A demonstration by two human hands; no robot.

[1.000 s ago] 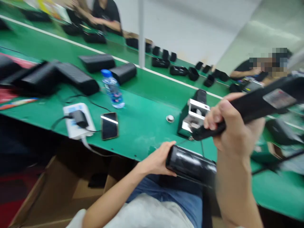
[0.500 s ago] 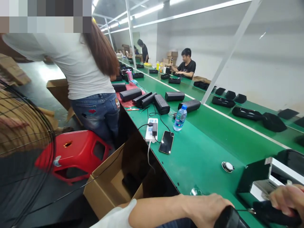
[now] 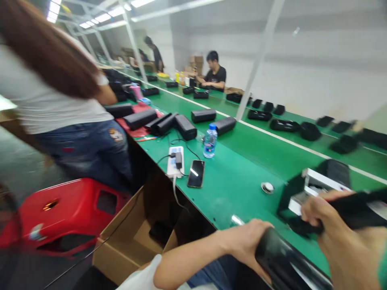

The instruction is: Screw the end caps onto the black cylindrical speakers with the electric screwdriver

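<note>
My left hand [image 3: 252,241] is wrapped round the near end of a glossy black speaker casing [image 3: 292,262], low in the view and close to the bench edge. Its lower part runs out of the picture. My right hand [image 3: 326,217] is closed on a black electric screwdriver [image 3: 359,207], whose body carries a pale label and is blurred; its tip does not show. Just behind that hand stands a black box with white edges [image 3: 302,187]. On the bench to its left lies a small round silver speaker driver [image 3: 267,187].
A phone [image 3: 196,173], a white power strip [image 3: 175,162] and a water bottle [image 3: 210,141] stand on the green bench [image 3: 236,181]. Several black casings [image 3: 185,127] lie farther back. An open carton [image 3: 121,245] and red stool [image 3: 60,205] are at left, near a standing person [image 3: 69,112].
The view has swung right, so bench things appear farther left. My right hand has lifted with the screwdriver, whose thin shaft showed before. More of the casing in my left hand shows.
</note>
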